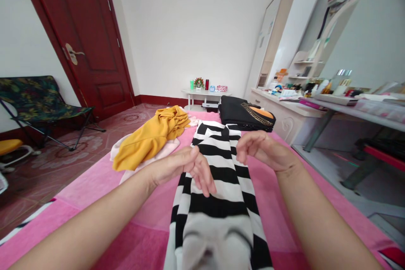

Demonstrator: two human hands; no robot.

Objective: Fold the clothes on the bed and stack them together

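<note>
A black-and-white striped garment (218, 173) lies lengthwise in front of me, its sides folded inward into a long strip. Its near end shows a pale grey patch with a blurred dark print. My left hand (190, 166) is over the garment's left side, fingers loosely spread and holding nothing; whether the fingertips touch the cloth I cannot tell. At the garment's upper right edge is my right hand (265, 149), its fingers curved and apart with no cloth visibly gripped. The garment rests on a pink bedspread (152, 215).
A crumpled yellow garment (152, 135) lies on pale pink cloth at the left. Folded black clothes (243, 114) are stacked at the far right of the bed. Beyond stands a small white table (205, 92). A cluttered dresser (284, 107) is at the right, a folding chair (44, 105) at the left.
</note>
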